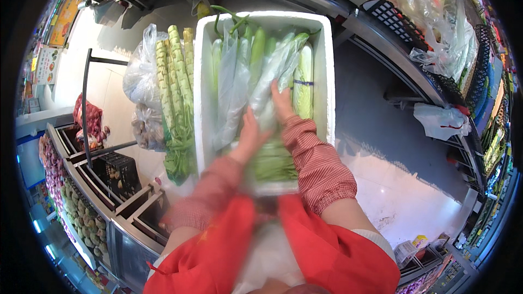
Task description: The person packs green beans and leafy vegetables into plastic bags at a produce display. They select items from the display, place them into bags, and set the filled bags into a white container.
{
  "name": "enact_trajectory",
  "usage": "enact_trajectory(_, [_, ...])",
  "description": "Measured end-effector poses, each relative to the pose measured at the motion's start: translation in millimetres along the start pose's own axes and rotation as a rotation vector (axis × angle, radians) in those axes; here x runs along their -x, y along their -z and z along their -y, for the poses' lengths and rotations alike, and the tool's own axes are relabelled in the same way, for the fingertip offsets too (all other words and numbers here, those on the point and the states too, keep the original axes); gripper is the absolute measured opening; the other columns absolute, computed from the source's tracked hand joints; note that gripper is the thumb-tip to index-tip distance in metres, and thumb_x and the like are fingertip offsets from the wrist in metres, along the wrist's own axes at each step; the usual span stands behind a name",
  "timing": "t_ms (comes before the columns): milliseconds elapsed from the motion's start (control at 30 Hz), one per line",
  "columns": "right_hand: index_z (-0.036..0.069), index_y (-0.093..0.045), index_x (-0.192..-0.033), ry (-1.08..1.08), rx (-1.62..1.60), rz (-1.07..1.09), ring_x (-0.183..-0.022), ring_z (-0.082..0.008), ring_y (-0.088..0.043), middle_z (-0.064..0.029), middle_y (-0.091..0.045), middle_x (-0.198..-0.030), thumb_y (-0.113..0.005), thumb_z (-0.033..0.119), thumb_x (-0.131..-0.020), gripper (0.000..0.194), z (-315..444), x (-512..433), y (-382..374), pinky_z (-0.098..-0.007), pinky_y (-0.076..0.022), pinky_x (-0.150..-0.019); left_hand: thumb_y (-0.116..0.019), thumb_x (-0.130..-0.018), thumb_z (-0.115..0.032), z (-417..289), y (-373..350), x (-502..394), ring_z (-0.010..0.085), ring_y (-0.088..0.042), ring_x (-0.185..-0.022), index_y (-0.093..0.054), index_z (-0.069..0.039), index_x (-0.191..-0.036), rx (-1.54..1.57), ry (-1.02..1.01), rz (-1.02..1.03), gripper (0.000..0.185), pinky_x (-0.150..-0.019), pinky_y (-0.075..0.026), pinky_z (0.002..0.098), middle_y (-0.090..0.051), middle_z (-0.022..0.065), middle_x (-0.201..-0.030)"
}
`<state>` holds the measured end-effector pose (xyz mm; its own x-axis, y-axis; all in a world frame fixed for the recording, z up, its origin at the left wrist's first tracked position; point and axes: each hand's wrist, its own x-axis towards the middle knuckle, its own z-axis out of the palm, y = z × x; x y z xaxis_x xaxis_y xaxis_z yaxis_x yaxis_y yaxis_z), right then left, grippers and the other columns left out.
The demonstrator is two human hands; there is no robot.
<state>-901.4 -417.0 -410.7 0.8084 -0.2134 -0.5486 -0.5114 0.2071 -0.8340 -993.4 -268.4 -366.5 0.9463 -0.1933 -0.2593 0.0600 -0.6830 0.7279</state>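
A white foam box (331, 102) stands in front of me, filled with green vegetables. One long vegetable in a clear plastic bag (267, 85) slants across the middle. My right hand (282, 101) lies against its right side with fingers extended. My left hand (250, 135), blurred, is at its lower left; whether either hand grips it is hidden. Another plastic-wrapped bundle (233, 90) lies to the left. Against the right wall is a pale leafy vegetable (303, 81) with a purple band. Long green leaves (274, 161) fill the near end, below my wrists.
Celtuce stalks (175, 77) and clear plastic bags (143, 81) sit left of the box. Beyond them are a black metal frame (86, 110), a black crate (118, 173) and a red net bag of onions (88, 116). A metal-edged produce stand (392, 53) curves along the back and right.
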Motion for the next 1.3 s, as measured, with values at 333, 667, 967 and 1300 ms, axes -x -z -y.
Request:
enact_trajectory(333, [-0.009, -0.036, -0.151, 0.098, 0.134, -0.171, -0.136, -0.0346, -0.050, -0.0237, -0.050, -0.151, -0.048, 0.050, -0.108, 0.074, -9, -1, -20, -0.0394, -0.0372, -0.114, -0.088, -0.076, -0.030, 9, 0, -10, 0.0478, -0.049, -0.123, -0.010, 0.012, -0.154, -0.288, -0.050, -0.046, 0.118, -0.102, -0.045, 0.0497, -0.043, 0.0302, -0.136])
enact_trajectory(667, [-0.007, -0.042, -0.148, 0.084, 0.412, -0.103, -0.119, -0.0340, -0.062, -0.0261, -0.062, -0.131, -0.050, 0.054, -0.105, 0.075, -4, -2, 12, -0.0413, -0.0463, -0.103, -0.078, -0.082, -0.055, -24, 17, 6, 0.0455, -0.032, -0.140, -0.014, 0.007, -0.158, -0.498, 0.058, -0.082, 0.118, -0.115, -0.028, 0.0570, -0.029, 0.0331, -0.153])
enact_trajectory(967, [-0.001, -0.062, -0.131, 0.668, 0.644, -0.206, -0.100, -0.0274, -0.068, -0.0163, -0.065, -0.115, -0.064, 0.012, -0.097, 0.036, 60, 119, 99, -0.0365, -0.0567, -0.086, -0.059, -0.092, -0.066, 2, 28, -4, 0.0471, 0.006, -0.157, -0.010, 0.002, -0.163, -0.601, 0.070, -0.007, 0.110, -0.119, 0.001, 0.0693, 0.004, 0.0332, -0.168])
enact_trajectory(1300, [0.002, -0.065, -0.124, 0.768, 0.828, -0.085, -0.101, -0.0339, -0.066, -0.0174, -0.065, -0.112, -0.065, 0.009, -0.093, 0.032, 76, 172, 147, -0.0405, -0.0530, -0.087, -0.054, -0.098, -0.058, -29, 12, 10, 0.0389, -0.002, -0.159, -0.028, -0.017, -0.163, -0.608, 0.033, 0.097, 0.081, -0.122, 0.000, 0.0648, 0.001, 0.0279, -0.170])
